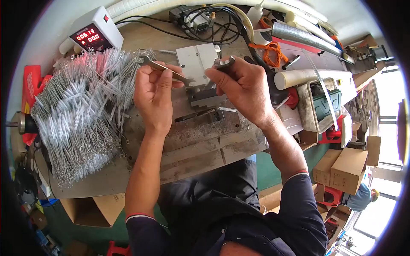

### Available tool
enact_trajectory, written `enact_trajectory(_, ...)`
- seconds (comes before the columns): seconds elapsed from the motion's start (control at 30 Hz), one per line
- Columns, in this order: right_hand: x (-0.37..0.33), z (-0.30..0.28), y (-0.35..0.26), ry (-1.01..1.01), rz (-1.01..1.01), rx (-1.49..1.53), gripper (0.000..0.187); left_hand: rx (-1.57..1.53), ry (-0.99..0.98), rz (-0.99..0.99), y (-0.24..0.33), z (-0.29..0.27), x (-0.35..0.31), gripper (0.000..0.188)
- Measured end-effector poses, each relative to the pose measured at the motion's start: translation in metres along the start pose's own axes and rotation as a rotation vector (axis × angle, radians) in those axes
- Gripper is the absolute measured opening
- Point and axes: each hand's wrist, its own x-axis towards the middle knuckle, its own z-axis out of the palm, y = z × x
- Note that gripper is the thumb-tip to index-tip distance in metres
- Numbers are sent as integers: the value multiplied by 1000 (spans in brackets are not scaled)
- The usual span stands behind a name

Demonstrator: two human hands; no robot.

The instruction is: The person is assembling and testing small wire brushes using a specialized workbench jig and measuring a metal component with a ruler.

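Left hand [153,96] is half curled, thumb pinching a wrench [156,65] across its fingers. Right hand [247,87] is closed around a metal tool [225,63], one end showing past the thumb. Between and beyond both hands sits a block [197,59]; brushes [77,111] heap left of the left hand, orange cord [270,52] lies beyond the right.

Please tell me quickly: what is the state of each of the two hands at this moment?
Left hand: closed, holding an open-end wrench.
Right hand: closed, holding a metal tool, apparently a second wrench, mostly hidden by the grip.
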Motion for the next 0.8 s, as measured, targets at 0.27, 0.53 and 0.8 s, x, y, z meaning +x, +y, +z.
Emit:
enact_trajectory(0.27,-15,9,5,126,7,87,17,-17,-74,-9,-2,7,-5,16)
enact_trajectory(0.53,-16,10,8,170,-59,59,11,26,-137,-4,0,8,-10,19)
enact_trajectory(0.8,-16,9,4,146,-17,117,10,165,-155,47,-3,17,-7,17)
